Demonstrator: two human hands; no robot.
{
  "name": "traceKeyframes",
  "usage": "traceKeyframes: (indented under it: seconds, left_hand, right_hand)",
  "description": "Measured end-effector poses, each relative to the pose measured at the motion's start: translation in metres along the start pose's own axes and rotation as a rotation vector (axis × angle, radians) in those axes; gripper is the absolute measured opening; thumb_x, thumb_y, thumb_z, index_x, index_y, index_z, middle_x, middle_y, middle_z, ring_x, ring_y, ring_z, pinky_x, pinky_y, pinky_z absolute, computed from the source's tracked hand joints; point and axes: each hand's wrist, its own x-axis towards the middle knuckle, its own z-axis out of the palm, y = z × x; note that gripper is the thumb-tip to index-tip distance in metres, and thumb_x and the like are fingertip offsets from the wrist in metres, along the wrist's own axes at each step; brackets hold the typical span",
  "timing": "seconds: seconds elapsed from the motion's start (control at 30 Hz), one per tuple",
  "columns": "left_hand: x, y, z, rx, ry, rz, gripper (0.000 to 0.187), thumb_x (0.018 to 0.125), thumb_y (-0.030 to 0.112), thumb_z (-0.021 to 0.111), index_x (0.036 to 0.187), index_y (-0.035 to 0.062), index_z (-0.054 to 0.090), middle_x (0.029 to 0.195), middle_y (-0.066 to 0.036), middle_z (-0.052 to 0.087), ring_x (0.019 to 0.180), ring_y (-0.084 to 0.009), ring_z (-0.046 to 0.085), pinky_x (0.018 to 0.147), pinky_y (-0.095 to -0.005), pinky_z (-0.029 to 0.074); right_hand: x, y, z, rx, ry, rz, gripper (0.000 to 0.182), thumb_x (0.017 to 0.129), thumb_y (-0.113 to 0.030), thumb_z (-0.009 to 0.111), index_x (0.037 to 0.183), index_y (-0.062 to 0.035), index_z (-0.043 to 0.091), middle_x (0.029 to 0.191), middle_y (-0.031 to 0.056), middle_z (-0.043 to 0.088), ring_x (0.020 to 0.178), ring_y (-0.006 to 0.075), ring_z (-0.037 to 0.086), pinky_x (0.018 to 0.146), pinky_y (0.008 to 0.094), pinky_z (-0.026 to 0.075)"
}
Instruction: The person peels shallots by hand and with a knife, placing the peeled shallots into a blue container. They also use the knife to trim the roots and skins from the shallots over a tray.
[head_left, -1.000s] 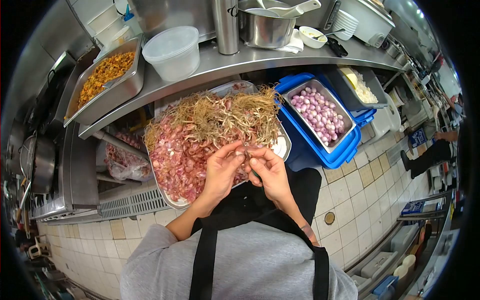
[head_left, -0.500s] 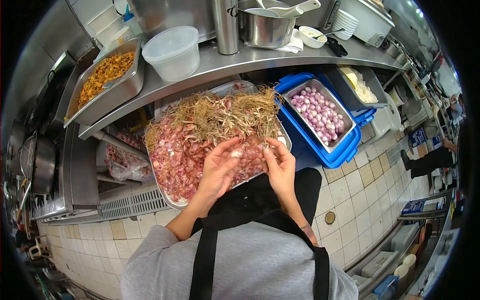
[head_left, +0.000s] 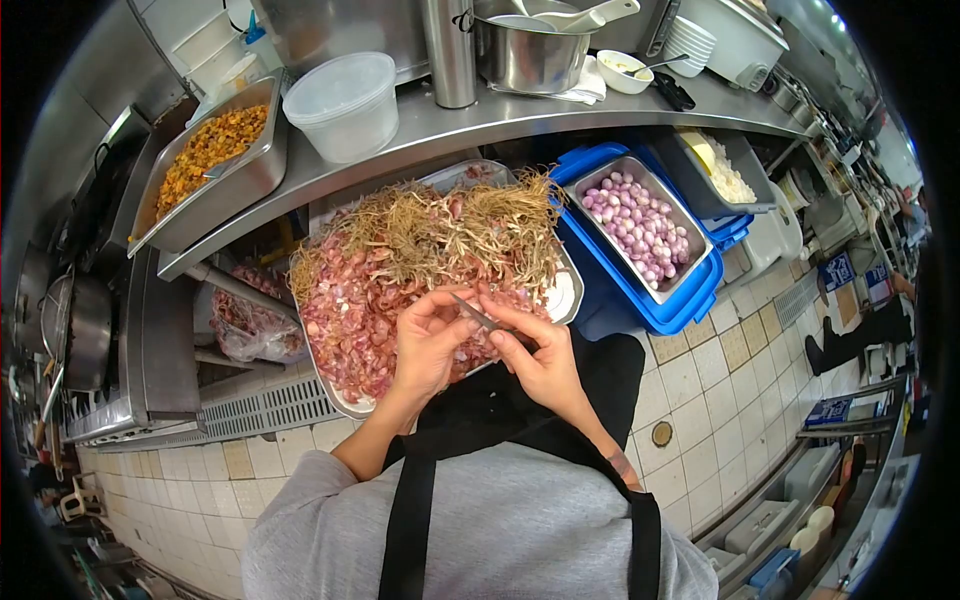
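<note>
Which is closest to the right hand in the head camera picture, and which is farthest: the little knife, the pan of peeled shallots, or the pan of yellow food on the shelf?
From the right hand:
1. Small knife, held in that hand, over the big tray.
2. Pan of peeled shallots, up and to the right, in the blue bin.
3. Pan of yellow food, far up on the left, on the steel shelf.

Peeled shallots (head_left: 640,226) right of tray (head_left: 345,405)

the left hand (head_left: 428,345) hides whatever it holds; the knife (head_left: 476,314) handle sits hidden in the right hand (head_left: 540,362).
</note>
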Motion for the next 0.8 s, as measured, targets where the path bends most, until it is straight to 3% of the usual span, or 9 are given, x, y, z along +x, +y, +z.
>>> traceKeyframes:
  seconds: [0.07, 0.17, 0.27, 0.37, 0.53, 0.63, 0.7, 0.8]
  left_hand:
    - [0.000, -0.001, 0.000, -0.028, 0.002, -0.008, 0.030, 0.075, -0.013, 0.061, 0.102, -0.0008, 0.059, 0.110, -0.012, 0.058, 0.100, -0.0186, 0.057, 0.086, -0.0303, 0.049]
    - [-0.002, -0.002, 0.000, -0.066, -0.025, -0.030, 0.031, 0.075, -0.013, 0.061, 0.103, -0.0003, 0.059, 0.110, -0.011, 0.058, 0.101, -0.0183, 0.057, 0.086, -0.0295, 0.049]
    - [-0.002, 0.003, 0.007, -0.095, -0.021, -0.069, 0.033, 0.076, -0.012, 0.061, 0.106, 0.0000, 0.059, 0.110, -0.010, 0.058, 0.101, -0.0172, 0.057, 0.087, -0.0281, 0.048]
    - [-0.002, 0.006, 0.008, -0.122, -0.036, -0.105, 0.035, 0.076, -0.011, 0.060, 0.110, 0.0004, 0.059, 0.111, -0.010, 0.058, 0.102, -0.0165, 0.057, 0.088, -0.0275, 0.047]
    - [-0.001, 0.011, 0.006, -0.152, -0.075, -0.102, 0.035, 0.077, -0.011, 0.059, 0.111, 0.0002, 0.059, 0.114, -0.010, 0.055, 0.104, -0.0166, 0.055, 0.090, -0.0278, 0.045]
    - [-0.001, 0.012, 0.007, -0.074, -0.067, -0.055, 0.034, 0.078, -0.010, 0.059, 0.110, -0.0005, 0.059, 0.115, -0.010, 0.054, 0.104, -0.0166, 0.055, 0.090, -0.0278, 0.045]
    - [-0.001, 0.012, 0.007, -0.014, -0.066, 0.000, 0.033, 0.078, -0.010, 0.059, 0.109, -0.0012, 0.059, 0.114, -0.009, 0.053, 0.103, -0.0164, 0.055, 0.088, -0.0273, 0.045]
    - [-0.001, 0.017, 0.009, 0.079, -0.091, 0.076, 0.031, 0.077, -0.010, 0.060, 0.108, -0.0025, 0.060, 0.112, -0.009, 0.052, 0.101, -0.0165, 0.055, 0.087, -0.0273, 0.045]
  right_hand:
    - [0.001, -0.001, -0.001, -0.072, 0.007, -0.070, 0.032, 0.083, -0.004, 0.059, 0.115, -0.0002, 0.058, 0.101, 0.0133, 0.066, 0.086, 0.0154, 0.063, 0.076, 0.0265, 0.048]
    - [-0.001, 0.009, 0.002, -0.007, 0.068, -0.051, 0.030, 0.085, -0.004, 0.057, 0.115, -0.0009, 0.058, 0.091, 0.0106, 0.066, 0.073, 0.0118, 0.061, 0.065, 0.0237, 0.048]
    - [-0.005, 0.010, 0.001, 0.377, 0.017, 0.127, 0.028, 0.089, -0.006, 0.053, 0.117, -0.0021, 0.058, 0.079, 0.0052, 0.062, 0.057, 0.0063, 0.051, 0.051, 0.0188, 0.040]
    - [0.000, 0.014, -0.002, 0.489, 0.075, 0.129, 0.028, 0.092, -0.008, 0.050, 0.119, -0.0029, 0.056, 0.073, 0.0004, 0.056, 0.051, 0.0024, 0.040, 0.044, 0.0158, 0.031]
    - [0.005, 0.022, -0.008, 0.342, 0.252, 0.100, 0.030, 0.091, -0.009, 0.051, 0.120, -0.0015, 0.055, 0.075, -0.0003, 0.056, 0.051, 0.0012, 0.040, 0.045, 0.0157, 0.032]
    - [-0.002, 0.010, -0.008, 0.176, 0.069, 0.102, 0.032, 0.089, -0.007, 0.054, 0.120, -0.0011, 0.054, 0.085, 0.0031, 0.062, 0.060, 0.0045, 0.052, 0.054, 0.0171, 0.041]
    - [-0.003, 0.004, -0.004, 0.107, 0.015, 0.028, 0.036, 0.085, -0.005, 0.057, 0.120, -0.0017, 0.054, 0.106, 0.0101, 0.064, 0.085, 0.0131, 0.062, 0.074, 0.0241, 0.047]
    - [-0.003, -0.005, -0.002, 0.009, -0.032, -0.030, 0.036, 0.083, -0.005, 0.059, 0.119, -0.0021, 0.056, 0.111, 0.0119, 0.063, 0.093, 0.0171, 0.062, 0.080, 0.0268, 0.047]
